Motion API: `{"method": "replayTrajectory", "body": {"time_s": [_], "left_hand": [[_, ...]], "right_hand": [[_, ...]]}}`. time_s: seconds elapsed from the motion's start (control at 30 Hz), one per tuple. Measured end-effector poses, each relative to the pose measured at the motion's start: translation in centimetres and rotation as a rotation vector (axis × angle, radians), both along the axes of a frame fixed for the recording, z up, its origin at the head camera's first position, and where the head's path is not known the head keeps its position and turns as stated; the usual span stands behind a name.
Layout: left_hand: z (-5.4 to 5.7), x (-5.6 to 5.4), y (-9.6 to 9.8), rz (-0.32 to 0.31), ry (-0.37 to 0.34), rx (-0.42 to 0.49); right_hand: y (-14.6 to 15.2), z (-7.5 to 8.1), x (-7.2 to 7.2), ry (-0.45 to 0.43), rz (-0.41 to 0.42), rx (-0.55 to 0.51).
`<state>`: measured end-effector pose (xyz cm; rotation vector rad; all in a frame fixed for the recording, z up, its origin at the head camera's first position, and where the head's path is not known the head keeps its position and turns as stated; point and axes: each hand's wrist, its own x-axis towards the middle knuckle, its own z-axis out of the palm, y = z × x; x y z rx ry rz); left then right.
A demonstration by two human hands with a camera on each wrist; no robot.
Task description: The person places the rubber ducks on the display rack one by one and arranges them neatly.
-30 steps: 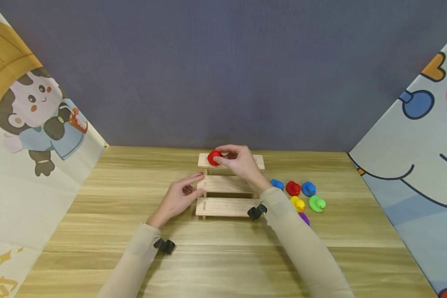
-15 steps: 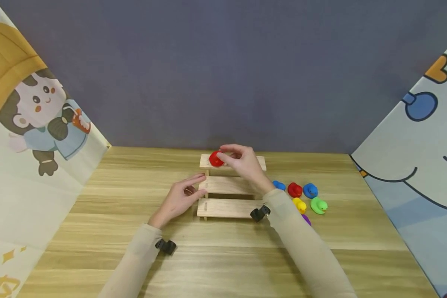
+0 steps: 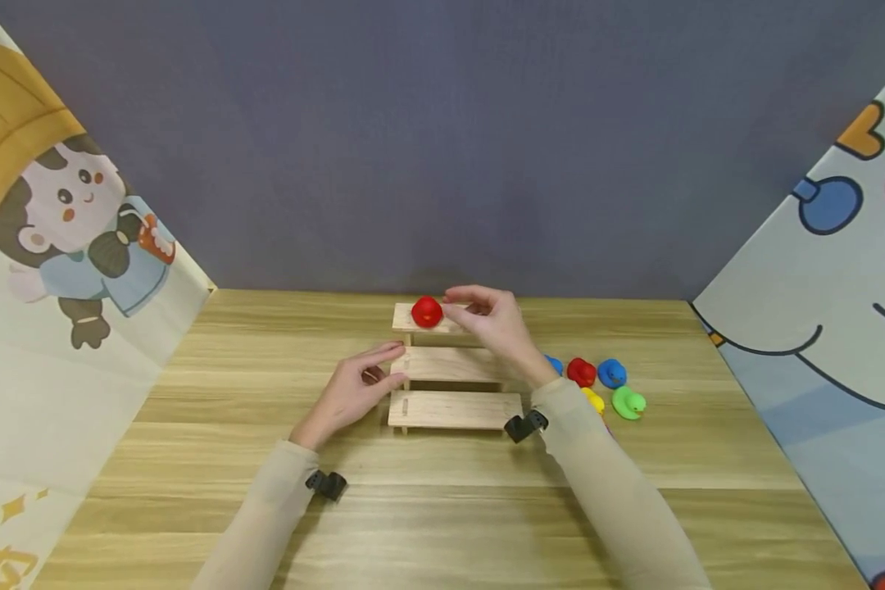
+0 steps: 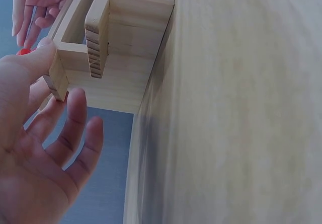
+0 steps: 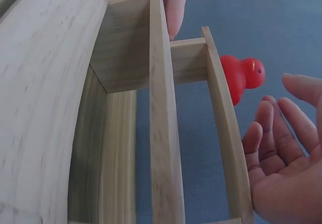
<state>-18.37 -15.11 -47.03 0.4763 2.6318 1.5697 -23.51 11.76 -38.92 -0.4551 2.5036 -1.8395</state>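
A three-tier wooden step shelf (image 3: pixel 454 411) stands on the table. On the left end of its top tier sits a red rubber duck (image 3: pixel 427 312), its head plain to see in the right wrist view. My right hand (image 3: pixel 496 326) is just right of the duck, fingers loosely bent, with a gap between fingertips and duck. My left hand (image 3: pixel 350 395) holds the left end of the middle tier, the thumb on one side of the board and the index finger on the other, as the left wrist view shows. Its other fingers are free of the wood.
Right of the shelf lie several more rubber ducks: a red duck (image 3: pixel 581 372), a blue duck (image 3: pixel 612 374), a green duck (image 3: pixel 628 403), and a yellow duck (image 3: pixel 593 400) partly behind the right sleeve. A grey wall panel (image 3: pixel 442 147) rises behind the table.
My right hand has let go of the red duck and drawn back to the right. The duck stays on the top tier; my left hand keeps its place.
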Motion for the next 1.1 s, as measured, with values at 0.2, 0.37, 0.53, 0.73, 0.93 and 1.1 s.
{"method": "replayTrajectory", "body": {"time_s": [0.2, 0.37, 0.53, 0.73, 0.93, 1.1], "left_hand": [[0.2, -0.1, -0.2, -0.012, 0.009, -0.006], [0.4, -0.3, -0.8, -0.004, 0.021, -0.018], [0.5, -0.4, -1.0, -0.012, 0.028, -0.020], [0.3, -0.4, -0.6, -0.015, 0.087, -0.069], [0.4, -0.3, -0.3, -0.013, 0.110, -0.101], [0.6, -0.1, -0.1, -0.022, 0.100, -0.095]], "right_hand": [[0.6, 0.3, 0.4, 0.027, 0.003, 0.032], [1.1, 0.5, 0.7, 0.055, 0.011, 0.037], [2.2, 0.4, 1.0, 0.091, -0.002, 0.040], [3.7, 0.0, 1.7, 0.114, -0.004, 0.052], [5.0, -0.5, 2.5, 0.130, 0.004, 0.039], [6.1, -0.8, 2.8, 0.145, 0.014, 0.001]]}}
